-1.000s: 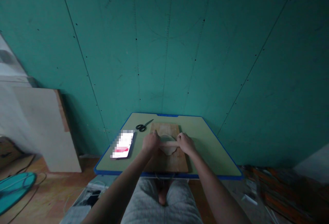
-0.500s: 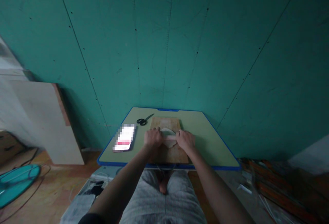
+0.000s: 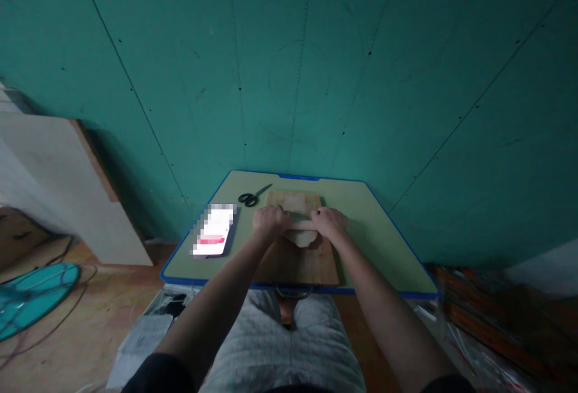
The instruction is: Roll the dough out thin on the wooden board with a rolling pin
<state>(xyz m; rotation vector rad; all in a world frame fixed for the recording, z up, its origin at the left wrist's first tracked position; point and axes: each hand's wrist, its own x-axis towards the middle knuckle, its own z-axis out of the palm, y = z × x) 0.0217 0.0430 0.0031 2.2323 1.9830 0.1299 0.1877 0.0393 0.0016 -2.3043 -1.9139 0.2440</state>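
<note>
Both my hands are closed on the ends of a short wooden rolling pin [image 3: 301, 225], which lies crosswise over a flat, pale sheet of dough [image 3: 302, 238]. My left hand [image 3: 272, 221] wraps the pin's left end, and my right hand [image 3: 331, 222] has the right one. Under the dough is a wooden cutting board [image 3: 295, 268]. Part of the dough sticks out on the near side of the pin; its far part shows only dimly. My fingers hide the pin's ends.
The board rests on a small pale table [image 3: 377, 248] with a blue rim, against a green wall [image 3: 298, 68]. Black-handled scissors [image 3: 249, 199] lie at the back left, with a lit phone or tablet [image 3: 214, 232] nearer to me. A pale panel [image 3: 76, 188] leans at the left.
The camera view has tilted and come a little nearer. My hands have pushed the rolling pin away from me across the dough, so more dough shows on the near side.
</note>
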